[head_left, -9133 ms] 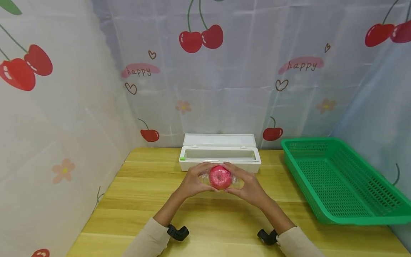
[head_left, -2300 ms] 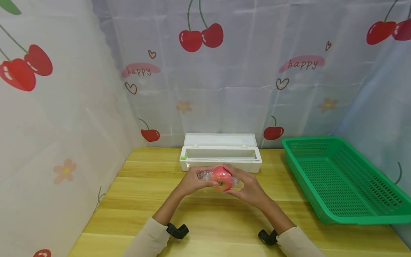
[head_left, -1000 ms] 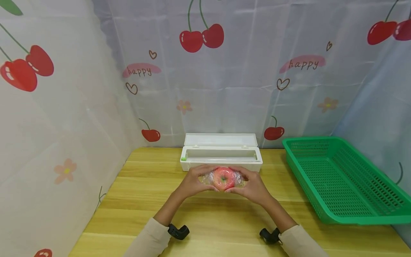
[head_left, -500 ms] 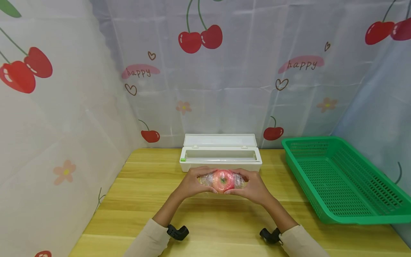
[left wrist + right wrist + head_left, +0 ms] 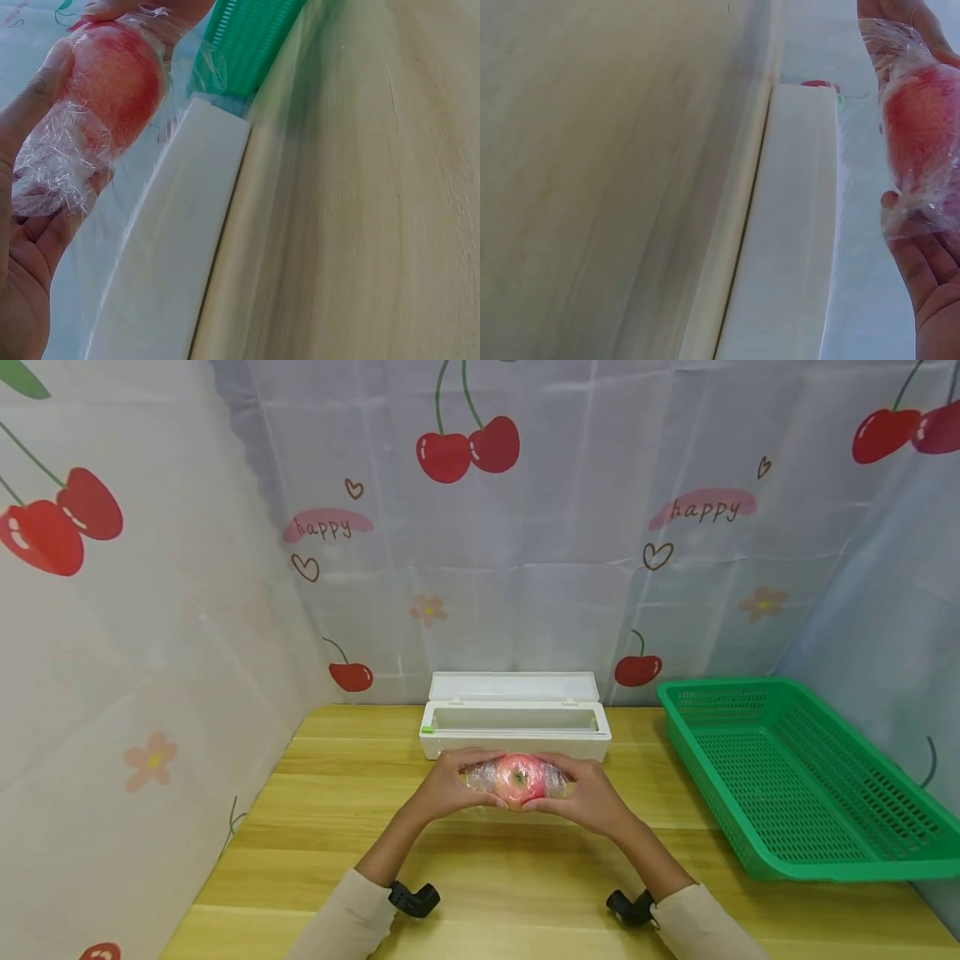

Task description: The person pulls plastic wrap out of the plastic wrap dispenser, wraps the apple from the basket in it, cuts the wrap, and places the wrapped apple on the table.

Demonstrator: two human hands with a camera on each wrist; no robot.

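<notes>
A red apple (image 5: 520, 781) wrapped in clear cling film (image 5: 482, 777) is held between both hands, in front of the white box. Its stem end faces the head camera. My left hand (image 5: 448, 783) grips the left side, thumb below and fingers above. On the other side my right hand (image 5: 588, 793) grips it the same way. Bunched film sticks out at both ends of the apple, towards the palms. In the left wrist view a loose flap of the film (image 5: 214, 67) stands out beside the apple (image 5: 120, 82). The far side of the apple is hidden in the head view.
Behind the hands stands a long white cling film dispenser (image 5: 517, 748), its lid (image 5: 514, 687) raised, with a green piece (image 5: 427, 729) at its left end. A green plastic basket (image 5: 862, 870) stands on the right of the wooden table (image 5: 510, 877). Cherry-print curtains surround the table.
Between the hands the apple has turned: a deep red side faced up at first, then the stem tilted towards the front, and now the stem dimple faces the camera. The hands have barely moved.
</notes>
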